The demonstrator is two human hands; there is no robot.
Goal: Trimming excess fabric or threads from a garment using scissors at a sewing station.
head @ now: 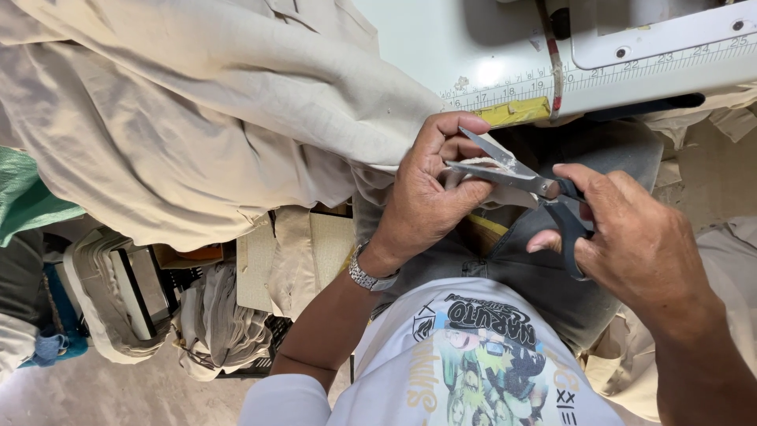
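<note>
My right hand (pixel 631 237) grips the dark handles of a pair of scissors (pixel 520 180), whose blades are parted around a small strip of beige fabric (pixel 493 163). My left hand (pixel 430 193), with a metal watch on the wrist, pinches that strip between thumb and fingers just left of the blades. The strip belongs to a large beige cloth (pixel 197 118) that drapes over the upper left. Both hands hover over my lap, in front of the sewing table.
A white sewing machine table (pixel 441 47) with a ruler strip and yellow tape along its edge lies at the top. Stacks of folded beige pieces (pixel 221 323) sit in a crate at lower left. Green cloth (pixel 24 197) lies at the far left.
</note>
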